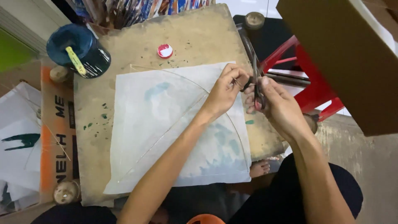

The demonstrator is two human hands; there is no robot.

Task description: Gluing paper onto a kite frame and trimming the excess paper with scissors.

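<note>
— Position of the arms?
— Both forearms are extended forward and bare, converging toward the upper right. The left arm is angled diagonally from the lower centre; the right is raised from the lower right.
— State of the hands?
— The left hand [224, 91] is seen palm-down, fingers pinched together at the tips. The right hand [277, 103] is closed, knuckles up, fingers curled. The two are held nearly touching.
</note>
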